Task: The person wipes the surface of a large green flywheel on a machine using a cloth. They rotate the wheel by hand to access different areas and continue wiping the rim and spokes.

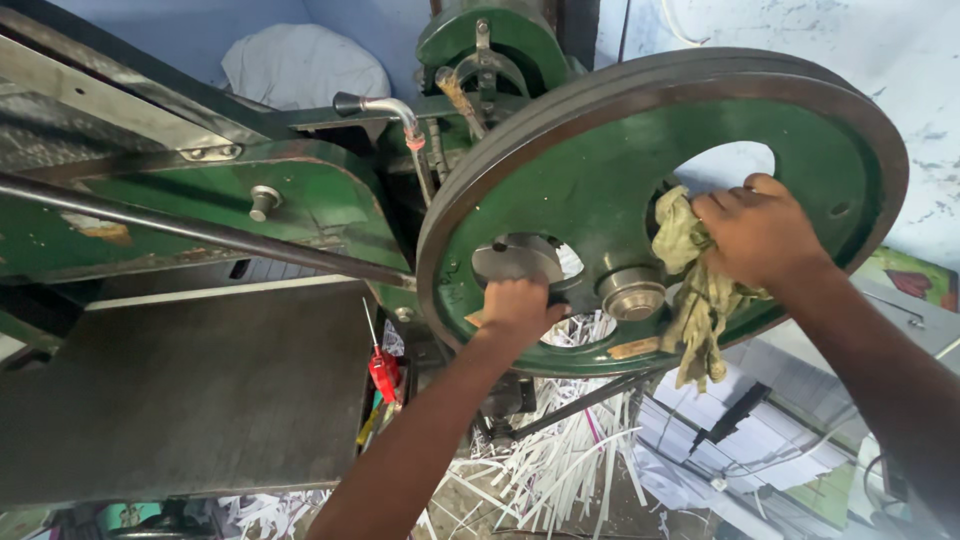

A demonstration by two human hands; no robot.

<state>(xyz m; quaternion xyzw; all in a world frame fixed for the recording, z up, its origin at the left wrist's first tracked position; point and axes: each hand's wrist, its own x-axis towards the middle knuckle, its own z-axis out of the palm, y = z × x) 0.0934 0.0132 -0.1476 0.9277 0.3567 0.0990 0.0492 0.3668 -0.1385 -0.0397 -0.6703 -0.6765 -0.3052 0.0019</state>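
Meanwhile, the left hand point(518, 308) grips a spoke edge of the green flywheel point(600, 190), fingers curled shut, while the right hand point(760, 232) presses a bunched yellowish rag point(692, 290) against the wheel's face beside the hub point(632, 293).

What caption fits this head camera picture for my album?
Right hand presses a yellowish rag on a green flywheel; left hand grips its cutout.
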